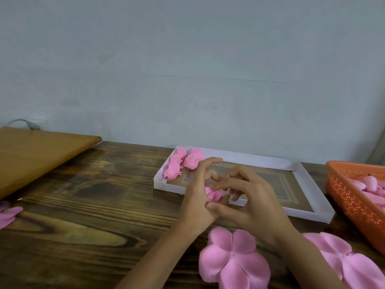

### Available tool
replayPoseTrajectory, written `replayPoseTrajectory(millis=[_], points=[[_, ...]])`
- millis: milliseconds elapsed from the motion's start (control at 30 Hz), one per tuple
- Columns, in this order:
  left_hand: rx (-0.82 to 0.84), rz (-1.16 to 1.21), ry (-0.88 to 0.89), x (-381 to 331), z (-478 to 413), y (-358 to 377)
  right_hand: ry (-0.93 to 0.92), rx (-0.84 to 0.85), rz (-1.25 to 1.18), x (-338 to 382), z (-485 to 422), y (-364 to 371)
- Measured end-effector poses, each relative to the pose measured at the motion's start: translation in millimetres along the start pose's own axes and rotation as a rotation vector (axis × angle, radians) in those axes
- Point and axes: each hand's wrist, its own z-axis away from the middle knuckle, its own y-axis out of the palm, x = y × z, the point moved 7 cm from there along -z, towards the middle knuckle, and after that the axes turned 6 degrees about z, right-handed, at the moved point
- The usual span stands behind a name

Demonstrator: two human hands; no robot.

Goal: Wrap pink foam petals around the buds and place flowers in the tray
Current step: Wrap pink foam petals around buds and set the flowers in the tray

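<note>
I see pink petals [234,261], white tray [225,156] at 12, orange perforated basket [350,197] at 3, dark wood-grain desk [83,205].

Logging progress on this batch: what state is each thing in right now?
Flower: held between both hands.
Left hand: grips the flower.
Right hand: pinches the flower.
Tray: holds wrapped flowers in its far left corner.
Basket: holds pink pieces.
Petals: lying flat on the table, unwrapped.
</note>
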Motion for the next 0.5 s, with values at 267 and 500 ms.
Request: replayPoseTrajectory(millis=[267, 500], points=[[-0.009, -0.307, 0.132, -12.5, 1.1, -8.3, -0.007, -0.070, -0.014, 4.1, -0.7, -3.8], [0.007, -0.351, 0.141, -14.8, 2.2, -7.5, -0.011, -0.007, -0.004, 3.8, 0.8, 1.0]])
